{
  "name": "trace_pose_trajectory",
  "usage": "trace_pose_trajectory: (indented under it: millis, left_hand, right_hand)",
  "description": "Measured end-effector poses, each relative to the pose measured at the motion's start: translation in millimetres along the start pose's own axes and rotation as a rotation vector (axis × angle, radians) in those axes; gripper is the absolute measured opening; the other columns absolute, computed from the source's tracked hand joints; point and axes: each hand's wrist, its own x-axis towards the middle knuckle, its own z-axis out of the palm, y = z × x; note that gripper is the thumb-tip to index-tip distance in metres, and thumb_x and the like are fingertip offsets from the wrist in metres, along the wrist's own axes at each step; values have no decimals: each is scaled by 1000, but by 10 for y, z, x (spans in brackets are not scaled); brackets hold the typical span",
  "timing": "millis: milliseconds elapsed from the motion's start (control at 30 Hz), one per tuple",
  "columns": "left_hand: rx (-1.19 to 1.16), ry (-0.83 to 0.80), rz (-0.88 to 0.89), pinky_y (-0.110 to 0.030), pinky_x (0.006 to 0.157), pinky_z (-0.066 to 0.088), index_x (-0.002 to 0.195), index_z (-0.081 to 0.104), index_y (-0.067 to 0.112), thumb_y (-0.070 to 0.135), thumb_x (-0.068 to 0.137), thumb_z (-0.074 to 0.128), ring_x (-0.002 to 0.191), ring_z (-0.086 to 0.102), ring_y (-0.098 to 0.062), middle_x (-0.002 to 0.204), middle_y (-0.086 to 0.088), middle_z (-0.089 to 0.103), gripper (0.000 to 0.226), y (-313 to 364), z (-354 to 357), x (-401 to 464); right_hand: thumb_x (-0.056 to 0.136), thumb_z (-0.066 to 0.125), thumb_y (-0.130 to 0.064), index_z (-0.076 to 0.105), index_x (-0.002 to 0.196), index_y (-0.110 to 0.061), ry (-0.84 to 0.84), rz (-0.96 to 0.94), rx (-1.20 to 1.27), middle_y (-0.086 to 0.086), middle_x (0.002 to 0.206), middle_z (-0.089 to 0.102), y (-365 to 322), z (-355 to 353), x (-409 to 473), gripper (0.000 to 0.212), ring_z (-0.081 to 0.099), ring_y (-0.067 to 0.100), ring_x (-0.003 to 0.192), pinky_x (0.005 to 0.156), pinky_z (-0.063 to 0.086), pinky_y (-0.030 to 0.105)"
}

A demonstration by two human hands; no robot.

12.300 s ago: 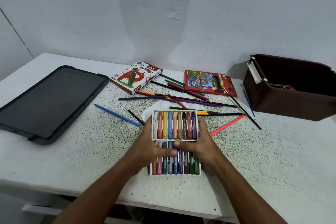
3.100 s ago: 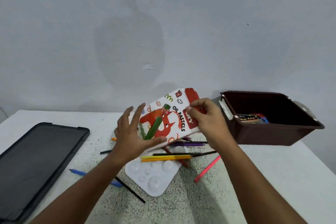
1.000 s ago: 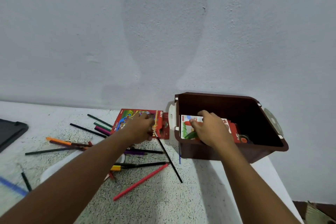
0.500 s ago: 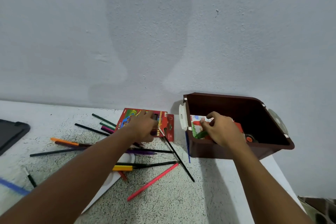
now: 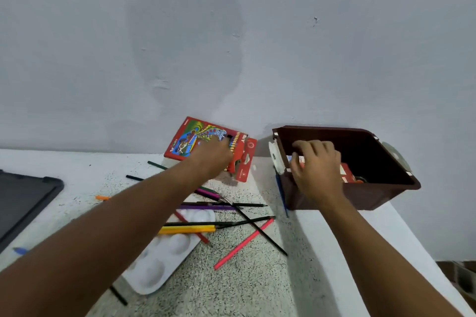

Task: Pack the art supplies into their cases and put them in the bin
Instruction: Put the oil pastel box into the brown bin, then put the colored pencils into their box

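My left hand [image 5: 213, 159] grips the red coloured-pencil case [image 5: 190, 139] and holds it tilted up off the table near the wall, its end flap hanging open. My right hand [image 5: 316, 170] hovers over the left end of the brown bin [image 5: 386, 189], fingers loosely curled. The oil pastels box [image 5: 346, 175] lies inside the bin, mostly hidden under that hand. Several loose coloured pencils lie scattered on the table, among them a pink one [image 5: 243, 243] and a yellow one [image 5: 188, 229].
A white paint palette [image 5: 159, 260] lies under some of the pencils. A blue pencil [image 5: 282, 195] rests against the bin's left side. A black tray [image 5: 23, 201] sits at the far left. The table's right edge runs just past the bin.
My left hand has lifted the red pencil case off the table and tilted it up. My right hand has risen from the oil pastels box, which stays in the bin.
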Motion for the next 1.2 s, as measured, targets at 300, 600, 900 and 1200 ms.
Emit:
trace_pose_trajectory:
  millis: [300,600,900,1200]
  left_hand:
    - [-231,9,-105,-48,96,39,115,57,17,46,78,67,123,35,-28,127,-8,42,48,-357,210,-920]
    - [-513,371,-126,-43,71,44,71,37,26,49,57,52,84,49,-27,85,-6,49,31,-559,720,-2166]
    - [-516,266,-326,-48,80,42,74,45,26,51,58,76,93,48,-27,91,-3,49,42,-585,1034,-2953]
    - [-490,240,-526,-48,75,47,80,66,17,62,58,52,85,55,-33,87,-7,54,52,-595,1338,-3589]
  right_hand:
    - [89,55,-21,61,113,-19,-610,-231,273,3,110,57,-727,317,-775,25,53,23,104,80,48,35]
    - [84,62,-13,61,119,-16,-620,-118,76,9,112,56,-854,315,-1178,35,49,33,107,85,44,40]
    - [83,58,-22,67,103,-12,-549,-325,320,8,96,63,-1601,233,-1464,24,58,30,88,69,48,36]
    - [89,53,-30,65,98,-15,-565,-475,317,5,94,62,-2584,404,-1662,21,55,28,89,67,44,35]
